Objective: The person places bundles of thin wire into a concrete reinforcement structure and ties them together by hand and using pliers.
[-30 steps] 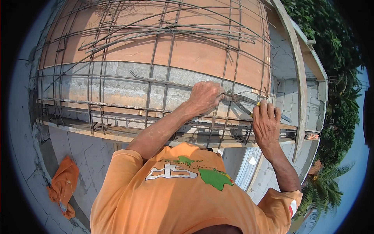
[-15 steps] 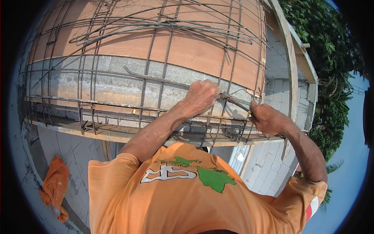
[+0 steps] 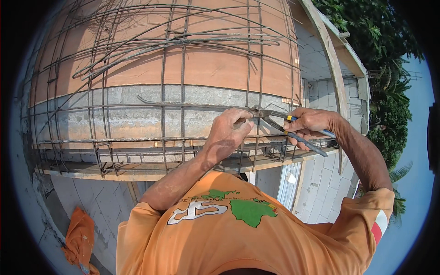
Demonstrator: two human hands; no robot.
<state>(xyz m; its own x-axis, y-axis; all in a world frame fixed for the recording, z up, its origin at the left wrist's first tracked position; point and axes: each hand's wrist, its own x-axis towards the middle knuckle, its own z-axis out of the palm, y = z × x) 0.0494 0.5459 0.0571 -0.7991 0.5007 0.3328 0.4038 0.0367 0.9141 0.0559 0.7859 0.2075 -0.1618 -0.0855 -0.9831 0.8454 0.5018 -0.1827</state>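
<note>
My right hand [image 3: 310, 122] is closed round the blue-and-yellow handles of dark metal pincers [image 3: 275, 123]. The handles are spread apart, and one sticks out below my fingers. The pincers' jaws lie against the crossing of a horizontal rebar [image 3: 206, 106] and upright bars [image 3: 261, 59]. Just left of the jaws, my left hand [image 3: 228, 132] has its fingers curled at the horizontal bar, thumb bent toward the fingertips. What it pinches, if anything, is hidden or too small to make out.
Loose bent rods [image 3: 183, 40] lie across the rebar cage before an orange-brown panel [image 3: 215, 68]. A concrete band [image 3: 128, 98] runs below the panel. A wooden plank [image 3: 75, 170] edges the cage. At right lean a timber post [image 3: 332, 59] and block wall; an orange cloth [image 3: 80, 236] hangs lower left.
The pincers' handles have opened apart in my right hand. My left hand has drawn slightly back from the jaws, and its thumb now shows. The whole view has shifted a little.
</note>
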